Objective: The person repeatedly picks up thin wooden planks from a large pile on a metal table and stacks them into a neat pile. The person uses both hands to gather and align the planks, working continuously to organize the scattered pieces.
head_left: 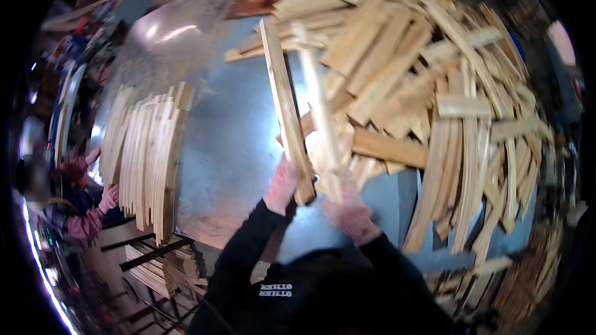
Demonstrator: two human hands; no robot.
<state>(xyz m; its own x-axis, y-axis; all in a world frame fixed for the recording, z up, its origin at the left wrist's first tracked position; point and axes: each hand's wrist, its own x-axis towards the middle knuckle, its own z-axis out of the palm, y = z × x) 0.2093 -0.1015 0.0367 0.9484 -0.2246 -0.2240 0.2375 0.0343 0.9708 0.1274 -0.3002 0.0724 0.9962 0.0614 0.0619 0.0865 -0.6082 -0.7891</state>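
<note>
My left hand (283, 184), in a pinkish work glove, is closed around the lower part of a long wooden board (281, 90) that points away from me over the metal-topped table (220, 149). My right hand (351, 216), gloved the same way, grips the near end of a paler wooden strip (318, 99), which is smeared by motion. The two pieces stand side by side with a narrow gap between them. Behind and right of them spreads a large heap of loose wooden boards (382, 62).
On the table's left lies a row of wooden strips (146, 158), side by side. A co-worker's gloved hand (109, 198) touches its left edge. Below that row, more strips (152, 273) sit on a dark metal rack (139, 260). Several boards (456, 180) overhang the near right edge.
</note>
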